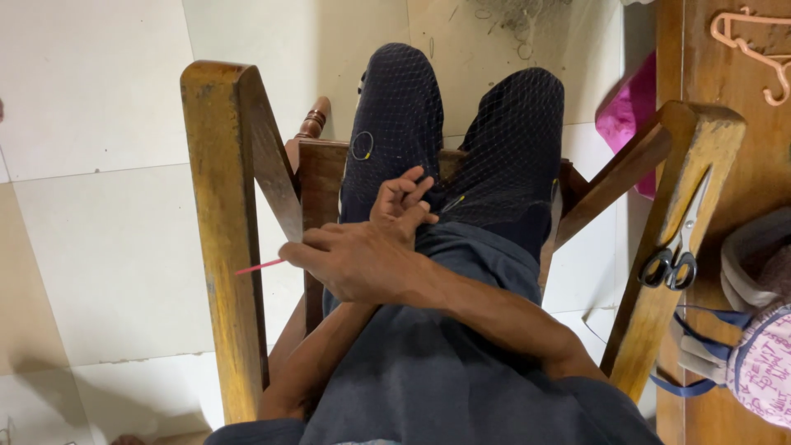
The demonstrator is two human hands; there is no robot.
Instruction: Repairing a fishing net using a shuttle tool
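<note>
I sit in a wooden chair with a fine dark net (503,124) spread over my dark-trousered legs. My forearms cross over my lap. My right hand (354,265) lies on top, closed on a thin red netting needle (259,266) whose tip pokes out to the left past the left armrest (222,239). My left hand (405,202) reaches up from under the right arm, its fingers pinching the net's mesh near my thighs. A small yellow ring (362,146) sits on the net over the left knee.
A pair of scissors (676,255) rests on the right armrest (676,247). To the right stand a wooden table (741,148) with a pink hanger (754,49), a magenta cloth (626,111) and a pink-and-grey bag (762,354). Pale floor tiles (99,206) surround the chair.
</note>
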